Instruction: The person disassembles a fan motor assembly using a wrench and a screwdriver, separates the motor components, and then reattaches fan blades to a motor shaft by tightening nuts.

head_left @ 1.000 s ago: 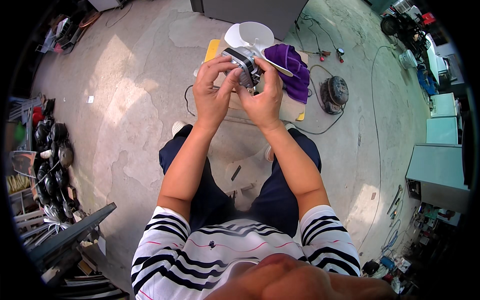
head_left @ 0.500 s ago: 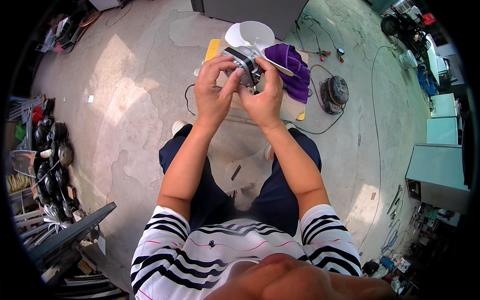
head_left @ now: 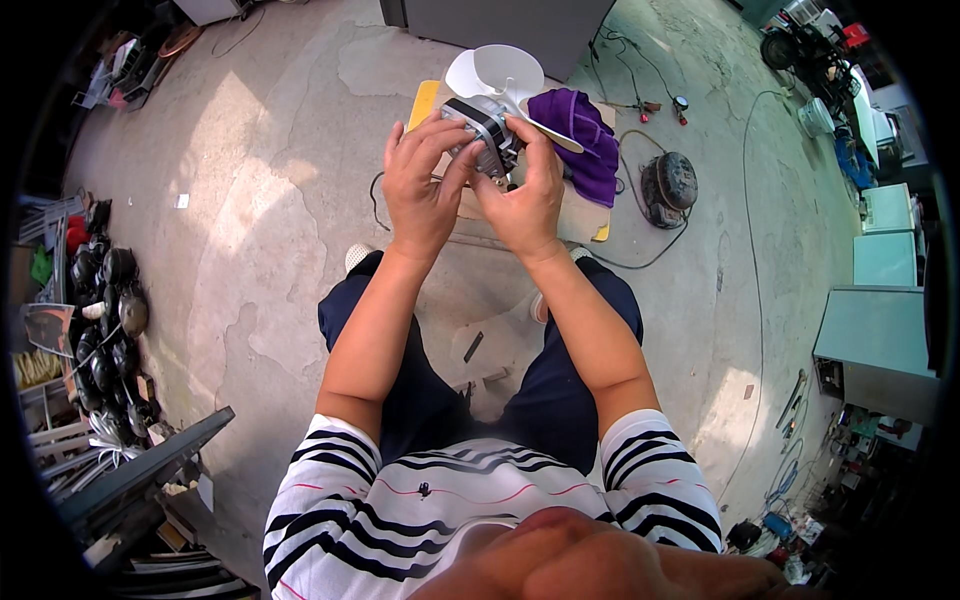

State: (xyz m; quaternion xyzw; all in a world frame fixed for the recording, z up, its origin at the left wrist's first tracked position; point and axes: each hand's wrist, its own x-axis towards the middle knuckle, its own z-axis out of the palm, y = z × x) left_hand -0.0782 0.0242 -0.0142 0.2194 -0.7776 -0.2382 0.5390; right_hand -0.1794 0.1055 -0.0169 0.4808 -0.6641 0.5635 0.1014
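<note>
Between my two hands is a small electric motor (head_left: 484, 121), silver-grey with a black band round it. My left hand (head_left: 425, 185) grips its left side, fingers on top and thumb against the near face. From the right, my right hand (head_left: 522, 200) closes on it with the fingers on its upper edge and the thumb below. Just beyond the motor is a white fan blade wheel (head_left: 508, 68). Whether it is joined to the motor's shaft cannot be seen. A purple cloth (head_left: 595, 150) lies to the right, partly under one blade.
A low stand with yellow edges (head_left: 424, 100) is beneath my hands, a cable beside it. On the concrete floor to the right sits a dark, dirty compressor (head_left: 668, 190). A grey cabinet (head_left: 500, 25) stands ahead. Piled parts (head_left: 105, 320) line the left side; appliance bodies (head_left: 875, 340) line the right.
The motor and the fan blades have shifted very slightly left. My left hand has moved a little left with its fingers lifted somewhat; both hands keep their hold.
</note>
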